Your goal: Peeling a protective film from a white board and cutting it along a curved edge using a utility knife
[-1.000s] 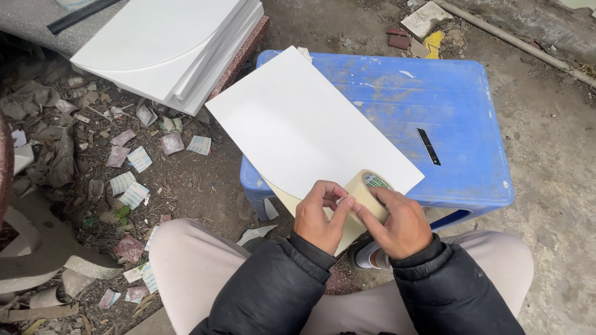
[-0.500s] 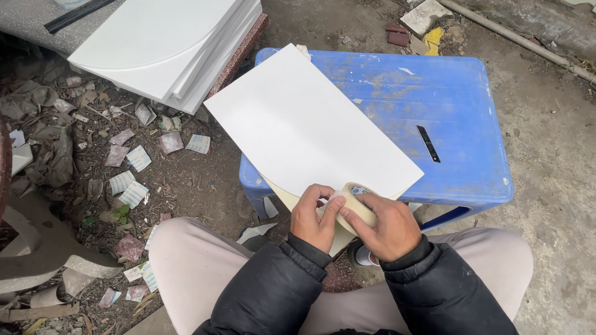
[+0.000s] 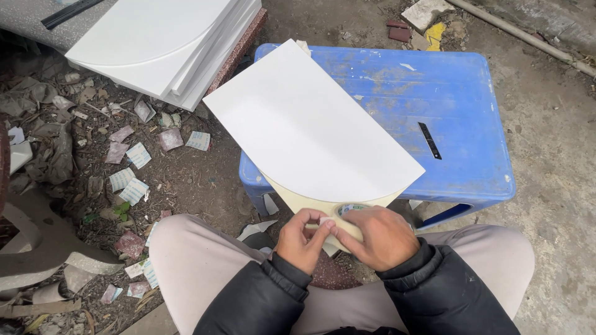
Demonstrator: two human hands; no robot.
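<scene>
A roll of beige tape [image 3: 345,217] sits low in the centre of the view, at about 6 o'clock from the white panel [image 3: 310,127]. Both hands grip it. The right hand [image 3: 377,236] wraps the roll from the 3 o'clock side, fingers curled close around it. The left hand [image 3: 304,239] meets it from 9 o'clock, thumb and forefinger pinched narrow on the tape's loose end. Only a small part of the roll shows between the fingers.

The tape touches the curved near edge of the panel, which is flat, with one rounded side, and lies tilted across a blue plastic stool [image 3: 434,99]. A cream underside [image 3: 298,200] shows along the curved edge. The panel overhangs the stool toward 7 o'clock. On the stool, at 3 o'clock from the panel, lies a thin black strip [image 3: 429,140].

The person sits with knees in light trousers [image 3: 198,260] spread either side, sleeves black and padded [image 3: 434,291].

At 11 o'clock, a stack of similar white panels [image 3: 161,43] rests on the ground. Below it, at 9 o'clock, small paper scraps [image 3: 133,174] lie scattered over dirt and debris. At 1 o'clock, beyond the stool, lie rubble pieces [image 3: 425,18].
</scene>
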